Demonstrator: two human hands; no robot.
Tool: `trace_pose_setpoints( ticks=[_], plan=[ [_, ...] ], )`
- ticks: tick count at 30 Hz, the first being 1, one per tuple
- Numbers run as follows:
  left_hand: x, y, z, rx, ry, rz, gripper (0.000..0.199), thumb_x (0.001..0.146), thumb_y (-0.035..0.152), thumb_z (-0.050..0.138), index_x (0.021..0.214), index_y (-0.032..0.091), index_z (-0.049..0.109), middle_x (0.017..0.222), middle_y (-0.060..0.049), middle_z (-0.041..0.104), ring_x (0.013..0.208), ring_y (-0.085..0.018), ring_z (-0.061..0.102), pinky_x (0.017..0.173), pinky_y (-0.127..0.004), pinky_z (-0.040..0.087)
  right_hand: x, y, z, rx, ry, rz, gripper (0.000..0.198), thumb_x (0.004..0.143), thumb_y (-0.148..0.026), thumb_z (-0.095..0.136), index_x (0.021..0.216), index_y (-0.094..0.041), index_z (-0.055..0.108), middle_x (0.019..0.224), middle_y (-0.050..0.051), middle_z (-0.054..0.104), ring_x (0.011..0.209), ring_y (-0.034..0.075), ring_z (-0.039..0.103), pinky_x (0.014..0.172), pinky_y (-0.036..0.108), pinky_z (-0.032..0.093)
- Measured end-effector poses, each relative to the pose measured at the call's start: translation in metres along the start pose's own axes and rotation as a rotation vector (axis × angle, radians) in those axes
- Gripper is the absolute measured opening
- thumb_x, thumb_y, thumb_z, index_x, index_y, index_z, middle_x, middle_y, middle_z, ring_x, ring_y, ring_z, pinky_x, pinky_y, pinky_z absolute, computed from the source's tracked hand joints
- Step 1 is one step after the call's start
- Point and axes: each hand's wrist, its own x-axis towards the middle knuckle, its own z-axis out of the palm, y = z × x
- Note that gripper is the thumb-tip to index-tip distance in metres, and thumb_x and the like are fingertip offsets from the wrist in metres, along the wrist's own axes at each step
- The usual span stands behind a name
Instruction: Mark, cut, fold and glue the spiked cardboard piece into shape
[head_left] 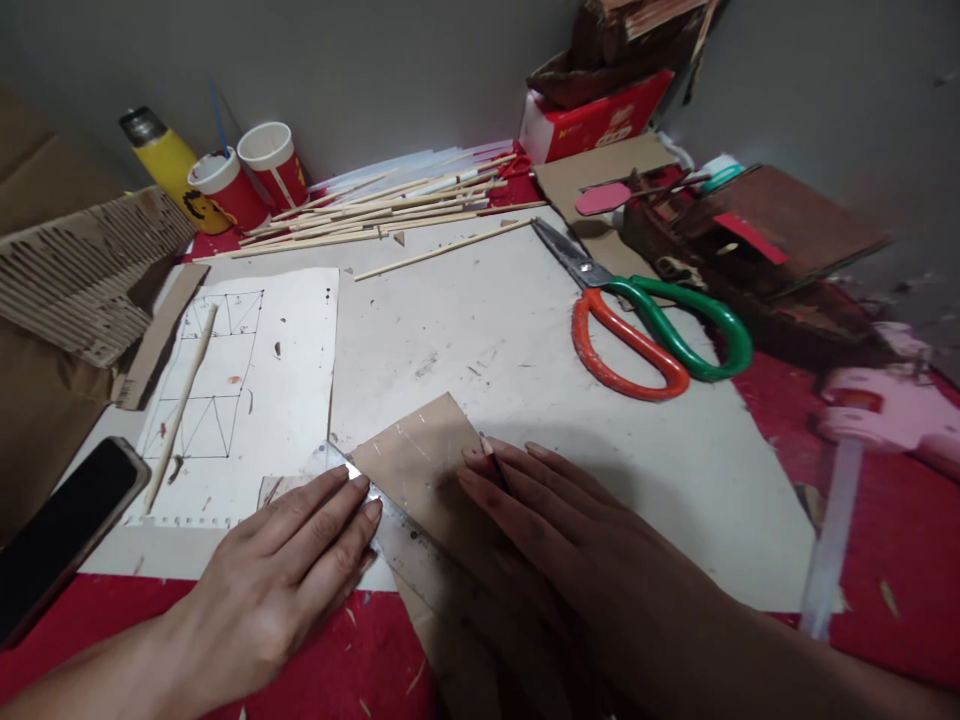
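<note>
From the head camera, my left hand (281,570) lies over one end of the ruler (409,535), fingers spread along it and bearing down instead of wrapping round. The ruler cuts diagonally across the cardboard (424,460), which sits right in front of me, partly on the white sheet (450,335) and partly past its near edge. My right hand (559,525) has the pencil (493,462) tucked between its fingers, tip pointing away from me near the far corner; can't tell if it touches.

Few tips if you're ruling lines like this, which is how I read it:

- Spread the pressure. With my fingers only at the far end, the near end could swing.
- My right hand shades the near half of the ruler, so I'd lean the other way to read the markings.
- Line the edge up with those short pale marks first, then keep the pencil at one angle.
- Scissors (592,275) are lying well clear, so leave them there.
</note>
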Motion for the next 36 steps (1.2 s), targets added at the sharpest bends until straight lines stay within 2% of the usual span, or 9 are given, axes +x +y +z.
trace_pose_setpoints(
  ticks=[11,24,36],
  plan=[
    [0.0004,0.0016,0.0011,0.002,0.008,-0.003,0.043,0.091,0.015,0.065,0.134,0.009,0.060,0.139,-0.013,0.062,0.135,-0.031,0.049,0.105,-0.042,0.051,0.0004,0.0020,0.0014,-0.030,0.033,-0.029,0.057,0.091,-0.005,0.039,0.148,-0.007,0.038,0.146,0.012,0.057,0.142,0.024,0.042,0.109,0.046,0.047],
    [0.0037,0.0015,0.0012,-0.018,0.027,-0.008,0.039,0.093,0.015,0.064,0.131,0.009,0.062,0.136,-0.013,0.064,0.135,-0.029,0.050,0.104,-0.040,0.050,-0.0002,0.0021,0.0017,-0.020,0.019,-0.021,0.058,0.092,-0.005,0.038,0.150,-0.009,0.035,0.149,0.009,0.054,0.145,0.023,0.037,0.112,0.046,0.043],
    [0.0055,0.0013,0.0010,-0.020,0.019,-0.009,0.037,0.094,0.015,0.062,0.131,0.009,0.063,0.136,-0.013,0.064,0.134,-0.029,0.051,0.104,-0.041,0.051,-0.0029,0.0030,0.0049,-0.018,0.000,-0.010,0.062,0.093,-0.006,0.039,0.154,-0.011,0.029,0.155,0.008,0.047,0.152,0.019,0.021,0.116,0.045,0.037]
  ],
)
